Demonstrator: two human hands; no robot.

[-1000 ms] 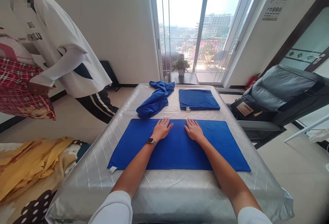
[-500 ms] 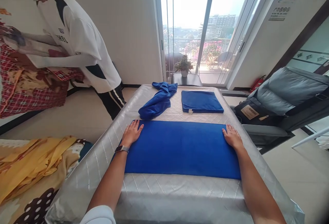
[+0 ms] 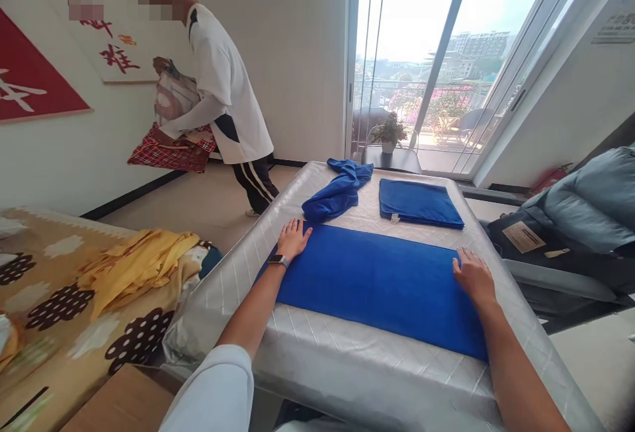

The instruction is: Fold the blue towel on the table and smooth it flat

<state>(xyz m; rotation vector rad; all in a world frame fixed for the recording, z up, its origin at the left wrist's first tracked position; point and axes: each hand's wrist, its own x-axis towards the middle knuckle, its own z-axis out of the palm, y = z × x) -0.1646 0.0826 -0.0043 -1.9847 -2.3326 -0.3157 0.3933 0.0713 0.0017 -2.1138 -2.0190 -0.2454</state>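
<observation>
Silver-covered table (image 3: 347,352) bore everything handled. On it, a spread blue cloth (image 3: 381,280) lay flat, its centre taken as the clock's. Folded blue stack (image 3: 421,202) sat at one o'clock; crumpled blue cloth (image 3: 332,194) at eleven, near the far edge. Left hand (image 3: 294,241) rested at ten, right hand (image 3: 475,276) at three, both palm-down, fingers extended, gripping nothing. Step appeared to be smoothing; a next move seemed to call for even, light pressure along the edges.

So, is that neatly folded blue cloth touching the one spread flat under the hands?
Apart. The head view shows a strip of silvery table cover between the folded cloth and the far edge of the spread cloth.
</observation>
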